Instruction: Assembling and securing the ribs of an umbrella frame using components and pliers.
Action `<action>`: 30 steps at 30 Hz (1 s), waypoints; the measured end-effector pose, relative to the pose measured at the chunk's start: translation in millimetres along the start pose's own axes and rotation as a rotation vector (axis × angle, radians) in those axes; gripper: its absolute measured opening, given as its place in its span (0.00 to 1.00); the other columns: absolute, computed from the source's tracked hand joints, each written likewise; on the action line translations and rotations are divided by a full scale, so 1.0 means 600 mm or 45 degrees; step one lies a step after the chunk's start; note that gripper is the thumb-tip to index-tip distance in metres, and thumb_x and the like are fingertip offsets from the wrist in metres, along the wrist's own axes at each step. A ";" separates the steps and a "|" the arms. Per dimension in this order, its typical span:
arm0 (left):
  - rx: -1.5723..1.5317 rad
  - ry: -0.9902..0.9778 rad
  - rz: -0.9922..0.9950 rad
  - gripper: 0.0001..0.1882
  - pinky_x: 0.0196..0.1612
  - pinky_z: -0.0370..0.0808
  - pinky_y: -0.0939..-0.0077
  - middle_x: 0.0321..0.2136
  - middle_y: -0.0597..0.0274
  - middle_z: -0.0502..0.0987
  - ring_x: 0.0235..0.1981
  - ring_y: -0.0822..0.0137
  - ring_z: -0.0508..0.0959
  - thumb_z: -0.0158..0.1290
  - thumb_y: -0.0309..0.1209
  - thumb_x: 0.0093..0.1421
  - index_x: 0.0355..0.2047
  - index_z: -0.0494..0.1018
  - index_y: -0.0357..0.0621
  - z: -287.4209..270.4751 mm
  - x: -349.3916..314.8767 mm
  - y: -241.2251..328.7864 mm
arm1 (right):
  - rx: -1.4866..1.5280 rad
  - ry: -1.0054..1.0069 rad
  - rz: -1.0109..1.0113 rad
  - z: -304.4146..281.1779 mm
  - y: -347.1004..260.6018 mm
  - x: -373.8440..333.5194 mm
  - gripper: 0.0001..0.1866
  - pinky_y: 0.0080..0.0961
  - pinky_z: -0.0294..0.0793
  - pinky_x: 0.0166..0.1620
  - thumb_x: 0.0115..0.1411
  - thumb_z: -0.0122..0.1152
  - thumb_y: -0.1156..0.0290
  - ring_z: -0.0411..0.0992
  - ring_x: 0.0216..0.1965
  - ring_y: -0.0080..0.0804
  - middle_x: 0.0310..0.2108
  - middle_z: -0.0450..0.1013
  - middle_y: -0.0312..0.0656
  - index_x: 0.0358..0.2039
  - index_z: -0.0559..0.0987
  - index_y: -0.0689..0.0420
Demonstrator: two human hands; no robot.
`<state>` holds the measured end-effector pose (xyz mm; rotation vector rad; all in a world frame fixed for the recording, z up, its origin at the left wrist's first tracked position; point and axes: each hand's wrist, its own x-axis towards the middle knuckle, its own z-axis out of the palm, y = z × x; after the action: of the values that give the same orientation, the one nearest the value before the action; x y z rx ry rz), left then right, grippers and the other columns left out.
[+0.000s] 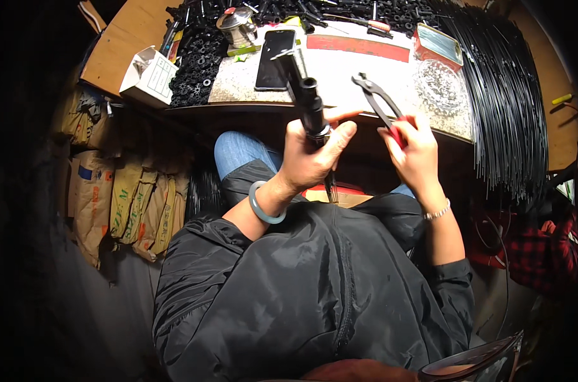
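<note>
My left hand point(305, 164) is closed around a black stepped tube point(310, 105), which stands tilted with its upper end over the table edge. Thin rods show below the grip, so it looks like part of an umbrella frame, though I cannot be sure. In my right hand point(414, 149) are pliers point(381, 102) with dark metal jaws and red handles. Their jaws point up and away, apart from the tube. My left index finger stretches out toward the right, short of the pliers.
Behind the tube lies a black phone point(276, 60) on the worktable point(238, 92). A metal cup point(236, 28), a white box point(150, 76) and a clear dish point(440, 83) stand around it. Long black rods point(505, 95) hang over the right edge. Sacks point(133, 204) stand at the left.
</note>
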<state>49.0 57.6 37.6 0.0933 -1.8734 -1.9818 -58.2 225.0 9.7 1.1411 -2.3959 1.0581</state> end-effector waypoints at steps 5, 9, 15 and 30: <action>-0.053 0.022 -0.004 0.13 0.15 0.58 0.89 0.11 0.75 0.67 0.11 0.85 0.64 0.52 0.25 0.59 0.44 0.74 0.34 -0.007 0.009 -0.013 | -0.396 -0.059 -0.045 0.052 0.064 0.056 0.11 0.34 0.70 0.35 0.50 0.64 0.66 0.71 0.32 0.42 0.32 0.71 0.44 0.26 0.74 0.60; -0.114 0.038 -0.033 0.14 0.17 0.63 0.89 0.12 0.72 0.68 0.13 0.83 0.67 0.52 0.25 0.59 0.45 0.73 0.34 -0.007 0.015 -0.018 | -0.334 -0.020 -0.099 0.068 0.067 0.075 0.10 0.32 0.71 0.36 0.49 0.64 0.68 0.71 0.34 0.41 0.32 0.71 0.43 0.30 0.76 0.59; 0.029 0.072 0.144 0.16 0.40 0.73 0.80 0.32 0.59 0.78 0.34 0.74 0.76 0.55 0.25 0.57 0.45 0.72 0.33 -0.021 0.017 -0.033 | 0.782 -0.041 0.009 0.043 -0.080 0.033 0.16 0.16 0.67 0.38 0.52 0.60 0.81 0.66 0.31 0.20 0.32 0.70 0.37 0.44 0.74 0.62; -0.243 -0.144 0.054 0.30 0.54 0.69 0.64 0.46 0.45 0.72 0.48 0.58 0.73 0.57 0.33 0.55 0.54 0.61 0.28 -0.027 0.014 -0.038 | 0.975 0.161 -0.061 0.080 -0.107 0.004 0.09 0.20 0.71 0.34 0.46 0.59 0.87 0.71 0.30 0.28 0.29 0.72 0.42 0.31 0.75 0.65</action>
<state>41.2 39.9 16.1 -0.1149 -1.7267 -2.1647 -8.2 162.1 9.6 1.2710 -1.8748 2.0493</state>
